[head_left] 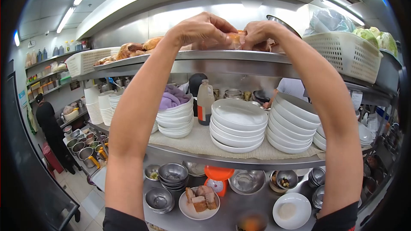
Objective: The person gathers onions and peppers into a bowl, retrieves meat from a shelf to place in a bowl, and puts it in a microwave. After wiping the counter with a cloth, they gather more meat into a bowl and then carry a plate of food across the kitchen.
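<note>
Both arms reach up to the top steel shelf [192,55]. My left hand [205,29] is closed on a piece of roasted meat [235,40], with thumb and fingers bent over its left side. My right hand [260,33] grips the same piece from the right, its fingertips partly hidden behind the meat. More pale and brown meat lies behind and under the hands, partly hidden by the shelf edge. Roasted poultry [128,51] sits on the shelf to the left of my left hand.
White baskets [92,60] [342,53] stand at both shelf ends, the right one with cabbage [374,37]. Below are stacked white plates [239,117], a bottle [205,102], a plate of meat pieces [199,213] and an orange scale [218,173]. A person in black [49,122] stands far left.
</note>
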`<control>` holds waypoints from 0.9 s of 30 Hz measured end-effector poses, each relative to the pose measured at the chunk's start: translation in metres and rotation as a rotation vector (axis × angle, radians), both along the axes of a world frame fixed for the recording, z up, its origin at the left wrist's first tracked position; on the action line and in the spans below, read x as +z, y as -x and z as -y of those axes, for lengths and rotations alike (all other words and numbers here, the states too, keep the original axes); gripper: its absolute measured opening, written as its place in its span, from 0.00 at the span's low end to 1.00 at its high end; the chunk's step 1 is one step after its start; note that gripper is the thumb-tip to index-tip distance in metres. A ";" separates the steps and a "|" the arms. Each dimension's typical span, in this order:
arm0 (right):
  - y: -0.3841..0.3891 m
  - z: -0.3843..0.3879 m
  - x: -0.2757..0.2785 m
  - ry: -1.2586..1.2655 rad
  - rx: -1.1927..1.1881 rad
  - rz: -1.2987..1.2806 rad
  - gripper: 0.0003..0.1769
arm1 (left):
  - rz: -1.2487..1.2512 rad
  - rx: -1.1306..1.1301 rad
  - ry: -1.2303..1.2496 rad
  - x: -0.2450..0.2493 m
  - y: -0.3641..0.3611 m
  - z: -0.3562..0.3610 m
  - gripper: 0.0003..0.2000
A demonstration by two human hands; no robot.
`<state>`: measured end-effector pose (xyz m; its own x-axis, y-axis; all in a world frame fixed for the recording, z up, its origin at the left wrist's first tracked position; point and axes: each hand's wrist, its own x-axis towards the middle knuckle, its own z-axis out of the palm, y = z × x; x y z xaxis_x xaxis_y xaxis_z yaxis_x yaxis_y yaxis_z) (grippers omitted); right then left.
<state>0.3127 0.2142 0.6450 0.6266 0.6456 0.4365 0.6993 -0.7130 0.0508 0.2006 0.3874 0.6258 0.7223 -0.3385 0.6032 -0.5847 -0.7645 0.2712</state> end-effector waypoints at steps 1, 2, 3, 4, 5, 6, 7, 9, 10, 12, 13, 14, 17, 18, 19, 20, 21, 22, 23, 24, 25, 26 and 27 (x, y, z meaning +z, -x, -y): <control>0.004 0.004 0.002 -0.041 0.000 -0.037 0.24 | 0.049 -0.027 0.008 0.000 -0.001 -0.002 0.18; 0.006 0.008 0.002 -0.036 -0.001 -0.045 0.24 | 0.040 -0.027 0.013 0.003 -0.003 -0.004 0.18; 0.012 0.015 0.002 -0.069 0.020 0.031 0.25 | 0.040 0.135 0.125 0.007 -0.002 -0.001 0.18; 0.016 0.022 0.002 -0.103 0.037 0.110 0.27 | 0.039 0.294 0.235 0.012 -0.005 0.000 0.18; 0.019 0.029 0.002 -0.138 0.053 0.189 0.29 | 0.070 0.544 0.061 0.018 -0.011 0.000 0.20; 0.020 0.034 0.003 -0.137 0.044 0.188 0.29 | 0.067 0.536 0.061 0.018 -0.011 0.010 0.20; 0.021 0.039 0.004 -0.298 0.078 0.310 0.30 | 0.014 0.667 -0.079 0.018 -0.008 0.025 0.21; 0.031 0.051 0.006 -0.535 0.196 0.332 0.35 | -0.041 0.814 -0.239 0.018 -0.011 0.036 0.22; 0.043 0.059 0.005 -0.609 0.278 0.231 0.38 | -0.043 0.812 -0.239 0.019 -0.009 0.039 0.22; 0.065 0.076 0.005 -0.620 0.381 0.258 0.15 | -0.146 0.857 -0.214 0.021 -0.005 0.044 0.23; 0.076 0.083 0.008 -0.633 0.419 0.164 0.16 | -0.195 0.789 -0.081 0.024 -0.026 0.037 0.23; 0.077 0.083 0.000 -0.778 0.327 0.278 0.16 | -0.200 0.785 -0.079 0.029 -0.044 0.030 0.23; 0.085 0.090 -0.004 -0.740 0.403 0.243 0.19 | -0.232 0.804 0.059 0.033 -0.068 0.021 0.15; 0.089 0.091 -0.006 -0.737 0.407 0.238 0.19 | -0.237 0.809 0.063 0.032 -0.067 0.023 0.15; 0.093 0.092 -0.009 -0.773 0.382 0.252 0.20 | -0.224 0.781 0.088 0.032 -0.067 0.025 0.15; 0.095 0.094 -0.013 -0.811 0.356 0.264 0.21 | -0.212 0.755 0.112 0.031 -0.067 0.026 0.14; 0.098 0.097 -0.017 -0.813 0.361 0.255 0.21 | -0.217 0.763 0.111 0.026 -0.063 0.029 0.14; 0.101 0.100 -0.022 -0.848 0.427 0.236 0.23 | -0.208 0.707 0.183 0.021 -0.059 0.031 0.14; 0.102 0.101 -0.024 -0.884 0.493 0.218 0.24 | -0.195 0.649 0.254 0.017 -0.054 0.033 0.14; 0.098 0.099 -0.023 -0.887 0.499 0.214 0.24 | -0.195 0.657 0.252 0.018 -0.053 0.033 0.14; 0.092 0.096 -0.022 -0.939 0.484 0.208 0.26 | -0.199 0.580 0.351 0.019 -0.053 0.034 0.19; 0.087 0.093 -0.022 -0.991 0.466 0.205 0.27 | -0.202 0.497 0.449 0.022 -0.054 0.036 0.24; 0.086 0.091 -0.023 -0.994 0.465 0.202 0.27 | -0.205 0.447 0.480 0.027 -0.058 0.036 0.26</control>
